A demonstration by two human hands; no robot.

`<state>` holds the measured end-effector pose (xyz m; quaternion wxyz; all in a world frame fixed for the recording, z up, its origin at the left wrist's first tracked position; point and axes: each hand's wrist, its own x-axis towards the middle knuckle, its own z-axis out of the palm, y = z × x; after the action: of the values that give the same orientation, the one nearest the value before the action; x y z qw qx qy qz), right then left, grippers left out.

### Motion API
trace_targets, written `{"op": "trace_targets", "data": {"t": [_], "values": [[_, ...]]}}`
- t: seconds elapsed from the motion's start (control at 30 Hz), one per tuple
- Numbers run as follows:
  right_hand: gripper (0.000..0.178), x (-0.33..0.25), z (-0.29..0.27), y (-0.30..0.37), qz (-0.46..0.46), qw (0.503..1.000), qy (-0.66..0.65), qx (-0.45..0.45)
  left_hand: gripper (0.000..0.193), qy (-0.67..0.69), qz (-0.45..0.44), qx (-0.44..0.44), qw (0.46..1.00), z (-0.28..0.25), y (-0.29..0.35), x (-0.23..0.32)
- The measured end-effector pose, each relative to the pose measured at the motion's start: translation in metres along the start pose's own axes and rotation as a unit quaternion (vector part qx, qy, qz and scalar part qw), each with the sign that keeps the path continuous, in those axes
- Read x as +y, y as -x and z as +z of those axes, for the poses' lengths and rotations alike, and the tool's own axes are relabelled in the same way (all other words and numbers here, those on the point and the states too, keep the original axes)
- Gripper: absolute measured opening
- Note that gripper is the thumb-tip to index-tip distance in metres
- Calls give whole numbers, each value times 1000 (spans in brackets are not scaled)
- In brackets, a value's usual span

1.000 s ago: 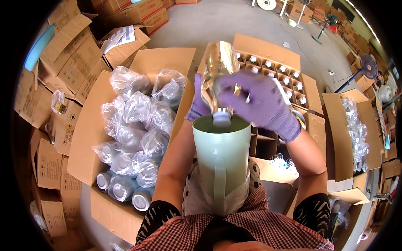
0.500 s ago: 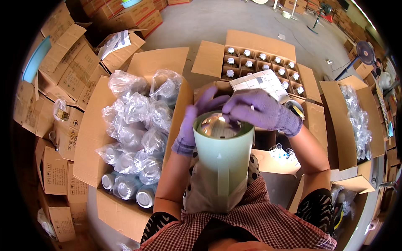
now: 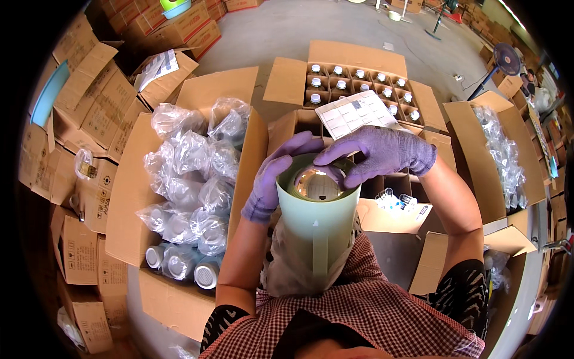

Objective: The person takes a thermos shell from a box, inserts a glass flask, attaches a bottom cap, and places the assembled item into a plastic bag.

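A pale green jug (image 3: 311, 230) with a side handle stands upright at my lap, its lower part in a clear plastic bag (image 3: 281, 263). Inside its open top sits a shiny, mirror-like round liner (image 3: 320, 182), with a small dark mark on it. My left hand (image 3: 278, 170), in a purple glove, curls round the left side of the rim. From the right, my right hand (image 3: 376, 152), gloved alike, arches over the rim with thumb and fingers apart, the tips at the liner's edge. What lies below the liner is hidden.
Left of me, an open carton (image 3: 128, 197) holds several bagged jugs (image 3: 194, 155). Ahead, a divided carton (image 3: 359, 54) contains white-capped bottles, with a printed sheet (image 3: 359, 113) lying over it. Small clear parts (image 3: 394, 201) rest on a flap; another carton (image 3: 466, 131) stands at right.
My right hand has drawn back toward the right side of the rim, its thumb and fingers spreading. More of the shiny liner shows. The view has shifted slightly.
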<state>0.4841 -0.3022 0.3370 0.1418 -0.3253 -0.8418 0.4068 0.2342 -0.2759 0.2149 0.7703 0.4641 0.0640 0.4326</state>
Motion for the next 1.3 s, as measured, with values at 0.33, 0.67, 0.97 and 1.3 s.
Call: {"op": "trace_targets", "data": {"t": [0.33, 0.67, 0.97, 1.3], "values": [[36, -15, 37, -1, 51, 981, 165, 85, 47, -208, 17, 127, 970, 35, 17, 20], [30, 198, 42, 102, 227, 823, 17, 520, 66, -464, 77, 80, 879, 16, 25, 11], [45, 364, 14, 167, 541, 712, 310, 322, 71, -428, 11, 146, 892, 6, 9, -16], [29, 368, 14, 129, 434, 699, 367, 434, 52, -328, 45, 198, 923, 3, -25, -35]]}}
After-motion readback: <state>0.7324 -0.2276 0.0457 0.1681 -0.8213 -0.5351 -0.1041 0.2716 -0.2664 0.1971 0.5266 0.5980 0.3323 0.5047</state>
